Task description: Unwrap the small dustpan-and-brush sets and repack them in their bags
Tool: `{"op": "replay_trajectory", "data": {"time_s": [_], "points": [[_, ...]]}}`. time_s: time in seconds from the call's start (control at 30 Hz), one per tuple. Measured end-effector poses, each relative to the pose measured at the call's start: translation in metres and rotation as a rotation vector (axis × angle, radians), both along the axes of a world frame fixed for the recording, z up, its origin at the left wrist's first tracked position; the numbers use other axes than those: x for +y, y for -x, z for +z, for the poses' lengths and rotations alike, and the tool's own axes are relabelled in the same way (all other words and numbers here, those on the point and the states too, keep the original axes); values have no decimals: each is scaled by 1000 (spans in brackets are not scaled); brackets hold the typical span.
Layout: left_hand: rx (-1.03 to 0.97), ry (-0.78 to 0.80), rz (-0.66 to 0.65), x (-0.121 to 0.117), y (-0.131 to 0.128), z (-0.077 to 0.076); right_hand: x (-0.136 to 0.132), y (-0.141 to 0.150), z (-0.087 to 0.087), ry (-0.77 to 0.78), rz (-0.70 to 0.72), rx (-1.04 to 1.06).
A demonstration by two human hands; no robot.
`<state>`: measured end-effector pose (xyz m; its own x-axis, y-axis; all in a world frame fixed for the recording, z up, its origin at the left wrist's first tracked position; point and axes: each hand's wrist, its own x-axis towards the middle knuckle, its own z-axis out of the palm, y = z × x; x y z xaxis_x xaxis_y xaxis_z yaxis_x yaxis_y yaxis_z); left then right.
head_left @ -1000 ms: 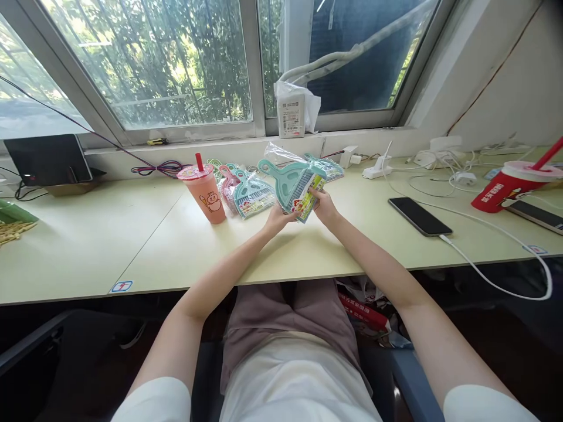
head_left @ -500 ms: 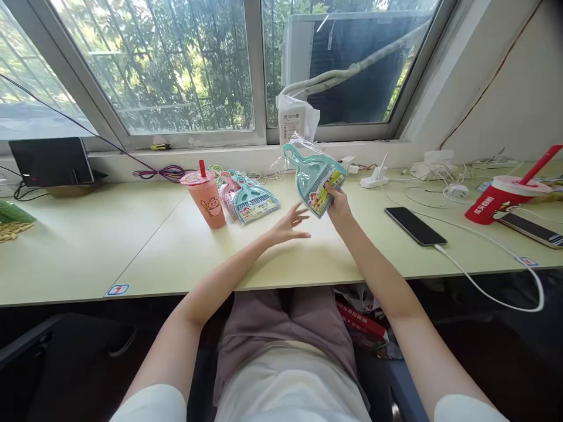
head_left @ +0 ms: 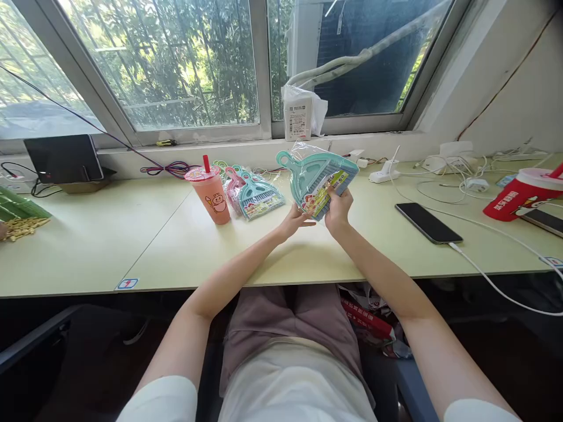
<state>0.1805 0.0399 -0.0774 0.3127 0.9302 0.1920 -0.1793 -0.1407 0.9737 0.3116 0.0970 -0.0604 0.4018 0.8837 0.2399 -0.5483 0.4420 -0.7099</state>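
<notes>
A turquoise mini dustpan and brush set [head_left: 310,176] in clear plastic is held up above the table, tilted, its looped handle pointing up and left. My right hand [head_left: 338,210] grips its lower right edge, thumb over the yellow printed label. At the lower left corner of the set, my left hand [head_left: 295,223] takes hold as well, its fingers partly hidden by the package. Behind and left of my hands, more wrapped dustpan sets lie in a pile, a turquoise set [head_left: 259,196] in front and a pink set [head_left: 233,186] beside it.
A pink drink cup [head_left: 213,196] with a red straw stands left of the pile. Right of my hands lie a phone [head_left: 428,223] on a white cable and a power strip [head_left: 384,175]. A red cup [head_left: 519,196] leans far right; a tablet [head_left: 64,158] stands far left.
My left hand has come up from its spread, free position to the lower left corner of the dustpan set. The set has turned slightly, its handle lower and farther left.
</notes>
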Motion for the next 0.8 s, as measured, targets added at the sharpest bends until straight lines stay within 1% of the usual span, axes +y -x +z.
{"op": "replay_trajectory", "data": {"time_s": [0.1,0.2,0.3,0.43,0.5,0.57,0.67,0.8], "points": [[38,19,12,-1,-1,0,1,-5,3,11,-3,-14],[-57,32,88,4,4,0,2,-6,3,33,40,3],[-130,11,198,10,8,-3,3,-1,-1,65,129,-2],[-66,8,308,15,14,-7,8,5,-8,105,285,-72],[-37,10,332,17,17,-10,12,3,-10,127,323,-84],[-19,12,337,20,19,-12,18,-2,-10,152,318,-70],[11,18,311,22,21,-14,28,-12,-9,184,265,-54],[54,-8,286,21,18,-15,35,-24,-12,193,236,-89]]}}
